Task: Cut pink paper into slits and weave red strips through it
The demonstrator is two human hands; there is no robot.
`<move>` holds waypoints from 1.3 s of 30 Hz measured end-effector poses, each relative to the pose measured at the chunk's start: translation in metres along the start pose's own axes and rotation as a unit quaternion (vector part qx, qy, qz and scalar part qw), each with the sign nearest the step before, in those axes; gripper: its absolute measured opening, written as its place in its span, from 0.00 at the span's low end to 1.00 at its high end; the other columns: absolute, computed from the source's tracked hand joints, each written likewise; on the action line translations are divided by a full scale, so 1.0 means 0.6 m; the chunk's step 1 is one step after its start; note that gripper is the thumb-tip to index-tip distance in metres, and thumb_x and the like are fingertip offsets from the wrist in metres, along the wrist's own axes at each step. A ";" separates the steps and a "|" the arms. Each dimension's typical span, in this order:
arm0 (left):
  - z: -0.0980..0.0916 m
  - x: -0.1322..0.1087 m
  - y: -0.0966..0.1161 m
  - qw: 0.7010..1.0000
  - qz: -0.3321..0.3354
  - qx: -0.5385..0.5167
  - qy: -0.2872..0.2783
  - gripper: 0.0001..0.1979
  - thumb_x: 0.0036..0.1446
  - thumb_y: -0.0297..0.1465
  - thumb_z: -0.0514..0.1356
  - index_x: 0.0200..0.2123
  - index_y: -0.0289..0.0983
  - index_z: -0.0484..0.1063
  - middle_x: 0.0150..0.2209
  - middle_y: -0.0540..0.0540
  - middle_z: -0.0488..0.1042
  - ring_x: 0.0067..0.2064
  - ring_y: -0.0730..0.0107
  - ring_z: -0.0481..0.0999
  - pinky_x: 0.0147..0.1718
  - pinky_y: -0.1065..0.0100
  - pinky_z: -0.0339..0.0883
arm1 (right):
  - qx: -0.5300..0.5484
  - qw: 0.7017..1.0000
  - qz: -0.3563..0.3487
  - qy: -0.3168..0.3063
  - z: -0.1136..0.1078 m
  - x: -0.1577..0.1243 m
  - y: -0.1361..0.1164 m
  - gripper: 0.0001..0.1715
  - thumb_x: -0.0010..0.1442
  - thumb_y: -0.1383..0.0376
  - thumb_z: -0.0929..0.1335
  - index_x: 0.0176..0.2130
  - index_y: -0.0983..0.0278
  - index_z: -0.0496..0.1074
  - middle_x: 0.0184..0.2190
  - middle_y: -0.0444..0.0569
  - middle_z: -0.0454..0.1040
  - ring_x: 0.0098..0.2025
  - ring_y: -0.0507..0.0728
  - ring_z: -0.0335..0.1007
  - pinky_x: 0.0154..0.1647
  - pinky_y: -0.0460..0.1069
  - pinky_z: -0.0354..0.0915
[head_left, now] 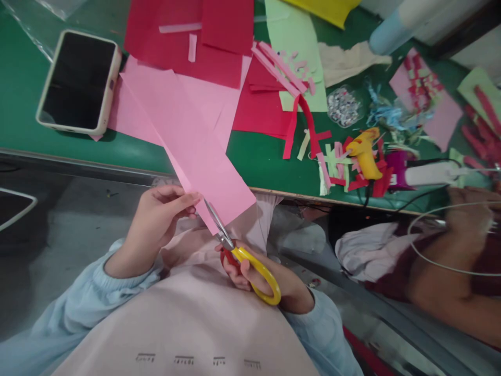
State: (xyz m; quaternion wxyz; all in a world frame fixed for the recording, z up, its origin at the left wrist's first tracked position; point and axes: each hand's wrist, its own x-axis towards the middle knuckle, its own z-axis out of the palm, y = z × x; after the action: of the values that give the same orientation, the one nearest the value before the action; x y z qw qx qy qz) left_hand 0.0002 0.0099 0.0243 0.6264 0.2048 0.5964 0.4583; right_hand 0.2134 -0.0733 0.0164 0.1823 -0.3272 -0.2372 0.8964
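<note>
My right hand (238,269) grips a pair of scissors (264,277) with one yellow and one red handle. Their metal blades point up and left, on a long piece of pink paper (203,141), with a narrow strip on the left side of the blades. My left hand (158,222) pinches that strip's edge between thumb and fingers, close to the blade tips. The paper hangs over the table's front edge, and its far end rests on another pink sheet (230,117) on the table.
A phone (76,81) lies at the left on the green table (18,104). Red sheets (180,47) and a pale green sheet (293,36) lie at the back. Paper scraps, a yellow glue gun (366,154) and a bead dish (344,106) are to the right. A co-worker's arm (446,277) is at far right.
</note>
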 end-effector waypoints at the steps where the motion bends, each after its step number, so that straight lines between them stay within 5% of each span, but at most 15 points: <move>1: 0.000 0.000 0.000 1.000 0.000 -0.001 0.000 0.12 0.32 0.30 0.77 0.18 0.35 0.77 0.18 0.50 0.74 0.19 0.78 0.71 0.20 0.77 0.69 | -0.003 1.000 -0.002 -0.002 0.000 0.000 0.001 0.34 0.59 0.39 0.69 0.53 0.58 0.65 0.31 0.40 0.56 0.23 0.45 0.45 0.23 0.45 0.46; 23: 0.001 -0.007 0.003 1.000 0.007 -0.013 0.005 0.11 0.34 0.29 0.76 0.19 0.35 0.76 0.20 0.50 0.76 0.19 0.78 0.73 0.20 0.78 0.71 | 0.008 1.000 0.007 0.029 0.014 -0.004 -0.016 0.34 0.55 0.40 0.72 0.49 0.59 0.65 0.29 0.39 0.56 0.22 0.44 0.45 0.21 0.45 0.44; 39: 0.013 -0.033 0.024 0.999 0.041 -0.035 -0.001 0.13 0.34 0.32 0.78 0.19 0.35 0.78 0.20 0.50 0.77 0.19 0.78 0.73 0.20 0.78 0.72 | -0.110 0.990 -0.060 -0.064 0.006 -0.014 -0.033 0.40 0.60 0.33 0.60 0.55 0.59 0.62 0.33 0.43 0.57 0.25 0.47 0.47 0.24 0.46 0.51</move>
State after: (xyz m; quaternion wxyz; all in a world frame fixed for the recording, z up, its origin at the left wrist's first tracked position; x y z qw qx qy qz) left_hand 0.0053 0.0030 0.0482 0.6144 0.2074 0.5706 0.5039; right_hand 0.2203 -0.0623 0.0338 0.1826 -0.2726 -0.3646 0.8715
